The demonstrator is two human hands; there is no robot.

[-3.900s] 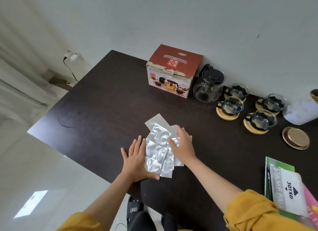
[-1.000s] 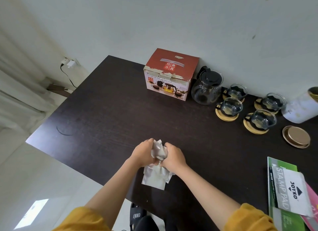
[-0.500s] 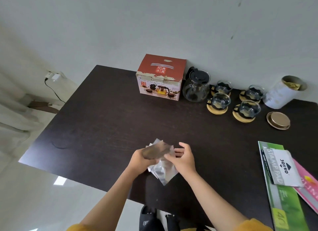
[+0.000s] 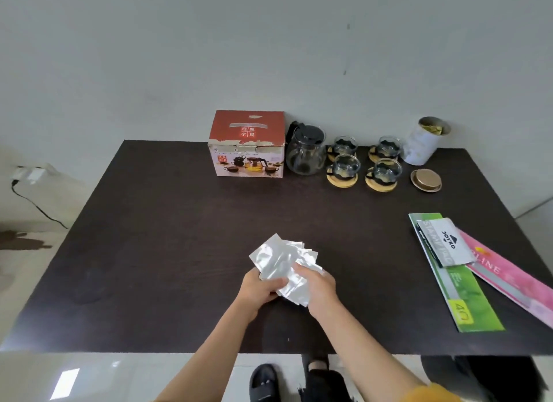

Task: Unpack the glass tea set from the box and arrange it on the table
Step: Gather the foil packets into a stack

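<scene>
Head view of a dark table (image 4: 167,252) set against a pale wall (image 4: 269,42). Near the front edge, both hands hold a fanned stack of silver foil packets (image 4: 281,259). The left hand (image 4: 258,286) grips the stack's lower left corner, fingers curled over its face. The right hand (image 4: 318,286) grips the lower right side, fingers curled onto the foil. The packets spread upward and away from the hands, above the tabletop.

At the back of the table stands the red box (image 4: 247,142), closed, its front printed with a picture of a tea set. Just to its right, close beside it, stands the glass teapot (image 4: 305,154) with a black lid, upright. Right of the teapot, four glass cups are grouped in two rows: back left cup (image 4: 345,145), back right cup (image 4: 389,147), front left cup (image 4: 345,165), front right cup (image 4: 387,171). Each sits on a round wooden coaster; the front left coaster (image 4: 342,181) shows most plainly.

Right of the cups, a white tin (image 4: 423,145) stands open, tilted slightly, with yellowish contents that cannot be identified. Its gold lid (image 4: 426,180) lies flat on the table just in front of it.

At the right edge lie a green booklet (image 4: 466,300), a white packet (image 4: 446,241) resting on its upper part, and a pink booklet (image 4: 514,282) partly overlapping the table's edge.

A dark shoe (image 4: 263,382) shows on the floor below the front edge.
</scene>
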